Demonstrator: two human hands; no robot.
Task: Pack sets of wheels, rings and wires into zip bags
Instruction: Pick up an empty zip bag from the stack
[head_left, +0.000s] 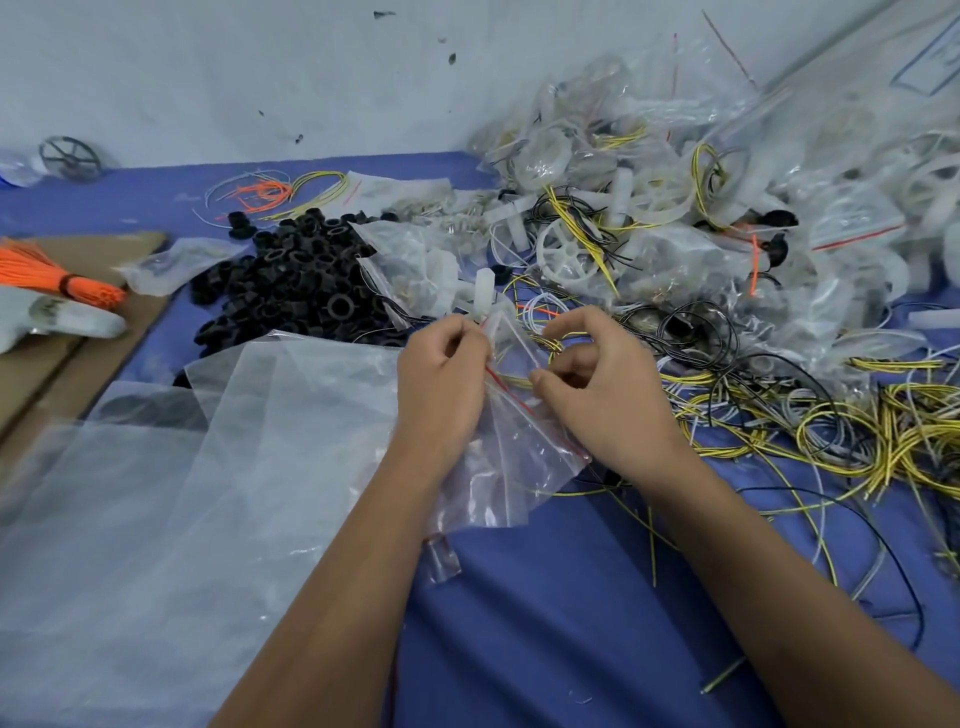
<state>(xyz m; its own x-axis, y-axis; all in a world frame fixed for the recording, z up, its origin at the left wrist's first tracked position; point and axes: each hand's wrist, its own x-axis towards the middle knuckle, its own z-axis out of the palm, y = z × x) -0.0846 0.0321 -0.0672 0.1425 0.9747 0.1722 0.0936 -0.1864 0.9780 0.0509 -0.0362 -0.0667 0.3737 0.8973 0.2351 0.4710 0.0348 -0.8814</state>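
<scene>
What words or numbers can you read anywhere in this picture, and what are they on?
None can be read.
Paper sheet with a blue border at the top right, on the wall: any print is too blurred to read.
Zip bag held by the left hand and right hand: only a red seal line, no text.
</scene>
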